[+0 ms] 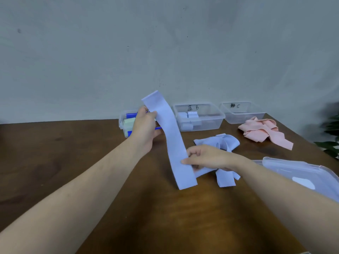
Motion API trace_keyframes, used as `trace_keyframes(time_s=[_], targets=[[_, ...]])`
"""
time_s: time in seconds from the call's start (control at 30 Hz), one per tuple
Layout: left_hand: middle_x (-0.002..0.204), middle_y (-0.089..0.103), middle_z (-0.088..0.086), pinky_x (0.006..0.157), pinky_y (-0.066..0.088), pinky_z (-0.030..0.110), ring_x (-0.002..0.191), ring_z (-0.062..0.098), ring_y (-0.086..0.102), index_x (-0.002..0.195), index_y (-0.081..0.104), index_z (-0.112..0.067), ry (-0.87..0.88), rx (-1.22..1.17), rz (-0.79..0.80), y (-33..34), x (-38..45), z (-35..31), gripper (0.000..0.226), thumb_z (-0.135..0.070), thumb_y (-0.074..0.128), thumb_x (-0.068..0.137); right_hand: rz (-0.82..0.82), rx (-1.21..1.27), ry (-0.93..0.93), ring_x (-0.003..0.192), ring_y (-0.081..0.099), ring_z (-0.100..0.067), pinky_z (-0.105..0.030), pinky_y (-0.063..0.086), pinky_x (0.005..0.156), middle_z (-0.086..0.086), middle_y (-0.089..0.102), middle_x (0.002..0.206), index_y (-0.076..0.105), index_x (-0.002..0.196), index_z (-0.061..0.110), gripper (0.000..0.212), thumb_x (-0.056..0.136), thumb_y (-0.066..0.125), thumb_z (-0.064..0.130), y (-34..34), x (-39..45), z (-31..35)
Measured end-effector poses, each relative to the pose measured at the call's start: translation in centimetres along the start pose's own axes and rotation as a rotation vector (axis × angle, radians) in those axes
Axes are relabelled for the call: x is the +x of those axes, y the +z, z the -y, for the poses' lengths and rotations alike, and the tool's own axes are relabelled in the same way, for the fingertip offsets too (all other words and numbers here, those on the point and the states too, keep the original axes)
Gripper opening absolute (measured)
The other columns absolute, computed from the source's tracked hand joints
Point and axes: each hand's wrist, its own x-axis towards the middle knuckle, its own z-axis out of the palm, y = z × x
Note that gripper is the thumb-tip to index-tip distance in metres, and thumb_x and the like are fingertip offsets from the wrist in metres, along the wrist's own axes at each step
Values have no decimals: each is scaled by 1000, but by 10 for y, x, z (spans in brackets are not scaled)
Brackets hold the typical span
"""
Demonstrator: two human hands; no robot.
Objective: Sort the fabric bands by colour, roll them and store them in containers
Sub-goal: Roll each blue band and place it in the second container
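Note:
A long light-blue fabric band stretches flat between my hands above the table. My left hand pinches it near its upper end. Lower down, my right hand pinches its edge with thumb and fingers. More light-blue bands lie in a loose heap behind and under my right hand. A heap of pink bands lies at the right. Three clear containers stand along the wall: the left one with pale green rolls, the middle one with rolled blue bands, the right one with no bands visible inside.
Clear plastic lids lie stacked at the right, near my right forearm. The brown wooden table ends at a grey wall behind the containers. Dark green plant leaves show at the right edge.

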Motion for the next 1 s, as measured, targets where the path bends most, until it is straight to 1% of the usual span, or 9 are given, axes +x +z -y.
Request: trace_keyframes(time_s=[0.07,0.17,0.3,0.43,0.57,0.7,0.8,0.93,1.0], targets=[[123,65,11,78,60,42,109,30,67,115,52,-15,-23,40,-26,0,11,4,26,-3,41,95,49,-26,25,88,72,-15,-32,57,92,-5,72,88,60,87,9,29,100,60,35,-3,8,-11],[121,65,9,79,60,41,108,28,67,122,49,-13,-56,74,-50,-1,26,15,29,-3,41,96,97,59,79,96,73,-21,-37,56,95,-8,72,111,53,99,11,24,105,48,34,-5,15,-20],[117,68,11,76,59,40,105,29,68,124,51,-12,-119,160,-64,-1,43,31,31,-3,41,96,189,109,141,93,74,-24,-36,58,90,-6,63,126,49,108,23,15,107,38,33,-2,15,-20],[117,67,9,80,56,39,107,25,65,121,56,-14,-239,320,-59,1,52,56,22,-13,43,103,259,186,189,92,74,-26,-36,60,85,-5,61,129,49,123,24,21,108,37,31,10,13,-20],[116,68,5,84,58,39,104,22,67,120,61,-17,-313,415,-12,-1,50,77,20,-19,50,102,293,204,266,80,74,-24,-31,60,72,-9,68,117,44,132,22,27,108,36,32,22,8,-24],[100,71,-3,75,55,26,91,12,70,114,62,-20,-345,411,67,0,39,87,19,-12,49,103,219,123,333,63,72,-18,-29,60,64,-8,73,97,41,141,19,37,108,37,34,34,4,-31],[110,67,-5,85,49,27,96,7,64,135,56,-15,-314,417,108,-4,31,93,35,-7,49,102,152,69,354,53,66,-15,-27,57,57,-9,73,75,41,145,17,43,106,41,36,41,3,-34],[150,46,-4,107,38,31,133,15,45,150,38,-17,-248,558,85,-15,16,103,51,-13,51,101,72,-101,316,44,62,-13,-25,56,53,-5,68,61,60,113,16,28,104,46,37,48,0,-32],[156,37,-6,103,36,26,140,13,37,153,33,-23,-191,599,64,-20,4,106,57,-16,53,100,43,-178,283,43,61,-14,-25,57,53,-4,66,57,61,91,14,28,101,49,37,52,-4,-32]])
